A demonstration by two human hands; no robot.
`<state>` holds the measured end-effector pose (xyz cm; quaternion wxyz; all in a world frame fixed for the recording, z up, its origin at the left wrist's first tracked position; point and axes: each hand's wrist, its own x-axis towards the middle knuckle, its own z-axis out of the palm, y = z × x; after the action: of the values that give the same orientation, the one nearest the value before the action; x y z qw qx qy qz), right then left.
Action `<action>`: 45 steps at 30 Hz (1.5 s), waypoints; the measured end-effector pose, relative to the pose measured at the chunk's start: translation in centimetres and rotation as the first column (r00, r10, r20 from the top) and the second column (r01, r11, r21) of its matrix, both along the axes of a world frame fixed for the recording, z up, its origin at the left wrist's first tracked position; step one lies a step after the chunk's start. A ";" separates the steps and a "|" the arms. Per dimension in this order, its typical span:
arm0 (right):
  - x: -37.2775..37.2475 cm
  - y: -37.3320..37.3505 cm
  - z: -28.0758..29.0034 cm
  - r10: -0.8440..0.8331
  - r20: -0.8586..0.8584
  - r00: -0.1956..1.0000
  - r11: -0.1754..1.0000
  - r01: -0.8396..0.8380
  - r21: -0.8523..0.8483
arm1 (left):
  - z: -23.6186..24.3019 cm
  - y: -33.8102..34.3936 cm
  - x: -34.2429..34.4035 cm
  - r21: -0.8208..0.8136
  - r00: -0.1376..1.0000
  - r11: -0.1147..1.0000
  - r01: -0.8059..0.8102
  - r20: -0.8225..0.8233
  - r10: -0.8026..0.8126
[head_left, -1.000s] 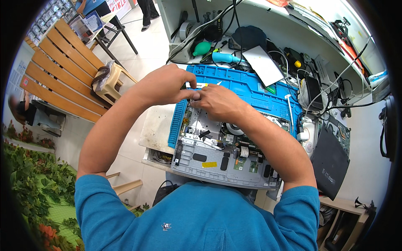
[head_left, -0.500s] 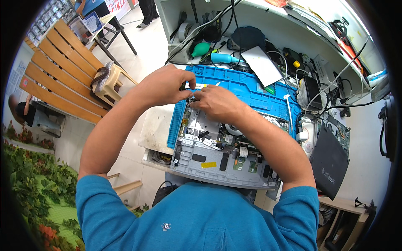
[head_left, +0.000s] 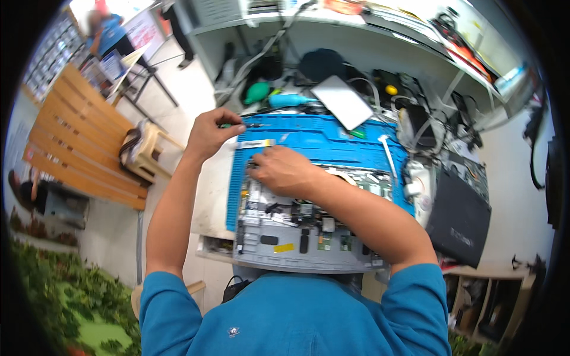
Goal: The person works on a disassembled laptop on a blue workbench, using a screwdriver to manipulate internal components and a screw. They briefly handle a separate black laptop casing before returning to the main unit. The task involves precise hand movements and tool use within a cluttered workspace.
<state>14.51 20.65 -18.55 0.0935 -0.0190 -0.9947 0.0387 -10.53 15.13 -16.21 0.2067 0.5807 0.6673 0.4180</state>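
Note:
My left hand [head_left: 211, 133] is closed on a small screwdriver [head_left: 226, 125] with a green handle, held over the upper-left corner of the blue repair mat [head_left: 341, 148]. My right hand [head_left: 279, 172] rests with curled fingers at the upper-left edge of an opened laptop chassis [head_left: 267, 249], full of exposed boards and cables; whatever its fingertips hold is hidden. A yellow-and-white tube [head_left: 254, 144] lies just above it. A white rod [head_left: 389, 157] lies on the mat at the right. The picture is blurred.
Around the mat are a green blower [head_left: 257, 92], white panel [head_left: 343, 101], tangled cables and a dark laptop cover [head_left: 457, 219]. At left are a slatted wooden bench [head_left: 80, 136] and plastic stool [head_left: 148, 148]. Two people [head_left: 107, 32] stand behind; another person [head_left: 32, 193] is at far left.
My left hand has moved away from my right, outward and forward, with the screwdriver now showing. My right hand sits slightly lower on the chassis. The whole view has shifted and blurred.

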 end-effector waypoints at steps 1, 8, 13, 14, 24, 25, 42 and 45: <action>-0.1 -0.2 0.1 0.005 0.027 1.000 1.000 -0.005 0.006 | -2.6 0.8 -1.1 0.053 0.998 0.997 0.055 0.028 -0.057; -0.5 -0.6 -1.4 -0.018 -0.056 0.998 0.999 0.020 0.036 | -3.7 2.0 -0.1 -0.015 0.981 0.998 0.062 -0.184 -0.063; 0.2 -0.8 -1.6 -0.018 -0.070 0.997 1.000 0.017 -0.008 | -5.3 1.4 -2.2 0.087 0.984 0.995 0.050 -0.174 -0.034; 0.7 -0.7 -1.7 -0.016 -0.061 0.998 1.000 0.015 -0.022 | -5.1 1.4 -2.1 0.120 0.974 0.991 0.052 -0.226 -0.023; 13.6 -0.7 5.6 -0.243 -0.055 0.969 0.969 0.239 -0.063 | -0.2 -8.8 -0.9 0.125 0.984 0.976 -0.181 0.026 0.179; 15.1 -0.9 6.5 -0.280 -0.066 0.958 0.959 0.276 -0.065 | -0.3 -9.8 -1.1 0.120 0.980 0.973 -0.198 0.032 0.195; 31.8 -15.9 7.1 -0.649 -0.064 0.758 0.661 0.521 -0.540 | 0.5 -26.7 5.0 -0.123 0.999 0.992 0.039 0.015 -0.038; 26.3 -10.8 9.0 -0.569 -0.335 0.751 0.804 0.424 -0.416 | 2.4 -25.0 6.3 -0.013 0.999 0.999 0.030 -0.039 -0.030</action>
<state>40.81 9.82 -9.53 0.3206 -0.2915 -0.8845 0.1728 -4.20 -9.88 -13.85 0.2034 0.5975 0.6651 0.3991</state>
